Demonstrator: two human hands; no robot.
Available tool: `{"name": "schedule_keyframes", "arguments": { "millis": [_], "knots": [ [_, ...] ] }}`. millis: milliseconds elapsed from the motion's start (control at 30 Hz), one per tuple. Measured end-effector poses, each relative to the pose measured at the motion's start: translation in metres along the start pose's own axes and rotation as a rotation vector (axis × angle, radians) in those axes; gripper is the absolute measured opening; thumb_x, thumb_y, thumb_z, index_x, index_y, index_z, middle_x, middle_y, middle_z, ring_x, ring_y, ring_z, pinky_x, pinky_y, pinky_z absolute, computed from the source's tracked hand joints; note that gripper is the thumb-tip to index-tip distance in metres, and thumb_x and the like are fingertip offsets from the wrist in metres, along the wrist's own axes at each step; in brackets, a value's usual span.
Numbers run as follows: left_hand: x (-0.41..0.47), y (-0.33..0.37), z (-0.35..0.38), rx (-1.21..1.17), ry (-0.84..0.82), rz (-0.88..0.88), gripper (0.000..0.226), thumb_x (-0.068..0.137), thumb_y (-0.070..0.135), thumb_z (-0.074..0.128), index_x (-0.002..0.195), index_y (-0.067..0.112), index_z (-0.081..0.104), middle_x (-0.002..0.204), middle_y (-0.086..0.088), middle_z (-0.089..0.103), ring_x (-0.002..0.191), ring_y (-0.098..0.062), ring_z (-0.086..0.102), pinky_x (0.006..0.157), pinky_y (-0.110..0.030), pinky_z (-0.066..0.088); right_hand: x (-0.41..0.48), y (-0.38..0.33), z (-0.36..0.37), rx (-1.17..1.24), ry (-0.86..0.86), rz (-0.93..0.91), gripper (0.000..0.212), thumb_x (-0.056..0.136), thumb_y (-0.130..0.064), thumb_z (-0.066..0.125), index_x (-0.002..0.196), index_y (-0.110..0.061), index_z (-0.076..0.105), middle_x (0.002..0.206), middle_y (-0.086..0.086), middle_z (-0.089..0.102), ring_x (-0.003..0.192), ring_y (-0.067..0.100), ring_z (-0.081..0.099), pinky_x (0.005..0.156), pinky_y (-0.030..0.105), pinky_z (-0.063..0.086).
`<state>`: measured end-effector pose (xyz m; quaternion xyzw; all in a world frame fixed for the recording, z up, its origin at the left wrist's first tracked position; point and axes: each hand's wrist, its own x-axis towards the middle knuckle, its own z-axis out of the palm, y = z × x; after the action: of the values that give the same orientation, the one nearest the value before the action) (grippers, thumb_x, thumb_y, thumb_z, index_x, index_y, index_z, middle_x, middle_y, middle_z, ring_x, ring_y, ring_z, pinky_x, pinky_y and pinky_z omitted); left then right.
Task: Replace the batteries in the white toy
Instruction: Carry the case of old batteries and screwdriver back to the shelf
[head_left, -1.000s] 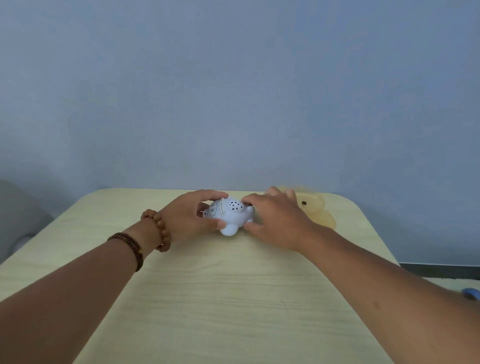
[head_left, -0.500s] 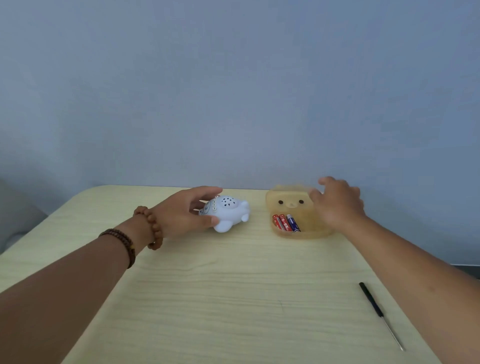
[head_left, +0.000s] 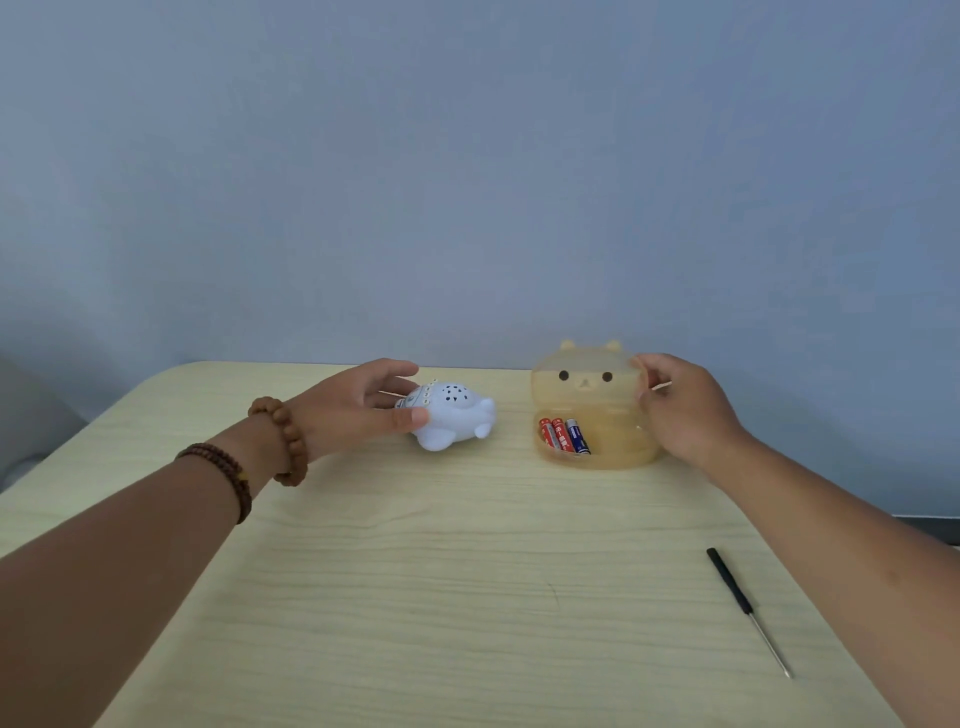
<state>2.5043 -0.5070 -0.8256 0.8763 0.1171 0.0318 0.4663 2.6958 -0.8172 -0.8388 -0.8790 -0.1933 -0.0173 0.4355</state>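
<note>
The white toy (head_left: 457, 415), a small animal shape with dark dots on top, lies on the wooden table (head_left: 441, 597) at the far middle. My left hand (head_left: 358, 410) grips its left end between thumb and fingers. To its right stands a translucent yellow bear-faced box (head_left: 592, 384); its lid is raised upright. Three batteries (head_left: 563, 435), two red and one blue, lie in the box's left part. My right hand (head_left: 685, 405) holds the raised lid at its right edge.
A thin screwdriver (head_left: 745, 608) with a black handle lies on the table at the near right. A blue-grey wall rises just behind the table's far edge. Beaded bracelets circle my left wrist.
My right hand left the toy, went right to the yellow box and lifted its lid upright, which uncovered the batteries. My left hand stays on the toy.
</note>
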Motion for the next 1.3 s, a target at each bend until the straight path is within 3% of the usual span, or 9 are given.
{"name": "schedule_keyframes", "arguments": {
  "millis": [100,233,433,567,700,833,1067,1167,1300],
  "knots": [
    [0.0,0.002,-0.001,0.014,0.023,0.006,0.105,0.052,0.072,0.079,0.142,0.03,0.045,0.132,0.012,0.059,0.117,-0.002,0.062,0.108,-0.04,0.047,-0.01,0.004,-0.008,0.037,0.008,-0.081,0.029,0.096,-0.003,0.058,0.114,-0.024,0.068,0.116,-0.004,0.065,0.085,0.013,0.063,0.064,0.018,0.043],
    [0.001,0.011,0.001,0.041,0.1,0.051,0.113,0.042,0.087,0.074,0.138,0.031,0.049,0.129,0.013,0.06,0.119,0.0,0.059,0.103,-0.03,0.048,-0.025,0.008,-0.027,0.093,-0.071,-0.097,0.034,0.089,0.003,0.068,0.099,-0.03,0.067,0.112,-0.013,0.071,0.097,0.009,0.07,0.078,0.028,0.054],
    [0.003,0.063,0.028,0.205,0.242,0.255,0.055,0.085,0.053,0.068,0.133,0.028,0.055,0.13,0.015,0.06,0.122,0.003,0.054,0.109,-0.028,0.042,-0.044,0.013,-0.048,0.14,-0.184,-0.134,0.054,0.084,0.021,0.056,0.101,-0.029,0.067,0.114,-0.014,0.072,0.091,-0.003,0.073,0.078,0.025,0.055],
    [0.022,0.11,0.068,0.558,0.028,0.405,0.058,0.1,0.044,0.05,0.152,0.025,0.034,0.155,0.008,0.041,0.14,-0.007,0.039,0.117,-0.028,0.029,-0.048,0.008,-0.048,0.218,-0.202,-0.138,0.045,0.086,0.015,0.061,0.105,-0.025,0.068,0.117,-0.013,0.071,0.093,-0.003,0.073,0.074,0.021,0.056],
    [0.041,0.113,0.098,0.657,-0.104,0.359,0.057,0.103,0.032,0.046,0.155,0.026,0.025,0.159,0.004,0.035,0.143,-0.016,0.037,0.116,-0.032,0.027,-0.053,0.004,-0.052,0.32,-0.265,-0.134,0.031,0.094,-0.002,0.064,0.114,-0.026,0.068,0.123,-0.009,0.071,0.106,0.007,0.072,0.09,0.028,0.053],
    [0.033,0.104,0.098,0.627,-0.016,0.473,0.037,0.1,0.031,0.053,0.136,0.032,0.05,0.131,0.01,0.06,0.12,-0.011,0.055,0.103,-0.038,0.046,-0.059,0.003,-0.054,0.275,-0.289,-0.142,0.021,0.089,-0.042,0.068,0.107,-0.033,0.07,0.118,-0.013,0.072,0.106,0.005,0.071,0.095,0.028,0.05],
    [0.005,0.101,0.091,0.579,-0.125,0.562,0.029,0.085,0.049,0.071,0.11,0.039,0.062,0.109,0.018,0.059,0.099,-0.001,0.056,0.088,-0.028,0.049,-0.067,0.006,-0.059,0.182,-0.427,-0.181,0.039,0.073,-0.019,0.089,0.103,-0.033,0.07,0.125,-0.015,0.07,0.11,0.009,0.07,0.101,0.046,0.055],
    [-0.006,0.098,0.095,0.554,-0.144,0.559,0.034,0.079,0.06,0.071,0.102,0.037,0.062,0.107,0.017,0.058,0.097,-0.001,0.053,0.085,-0.029,0.049,-0.075,0.006,-0.059,0.154,-0.482,-0.215,0.047,0.068,-0.013,0.092,0.106,-0.032,0.071,0.127,-0.016,0.069,0.113,0.006,0.068,0.106,0.037,0.052],
    [-0.011,0.102,0.101,0.607,-0.133,0.51,0.04,0.073,0.066,0.072,0.09,0.032,0.059,0.116,0.015,0.061,0.105,-0.005,0.053,0.09,-0.029,0.047,-0.085,-0.004,-0.057,0.11,-0.53,-0.252,0.049,0.066,-0.021,0.094,0.106,-0.035,0.071,0.128,-0.021,0.068,0.114,0.003,0.067,0.106,0.031,0.051]
  ]
}}
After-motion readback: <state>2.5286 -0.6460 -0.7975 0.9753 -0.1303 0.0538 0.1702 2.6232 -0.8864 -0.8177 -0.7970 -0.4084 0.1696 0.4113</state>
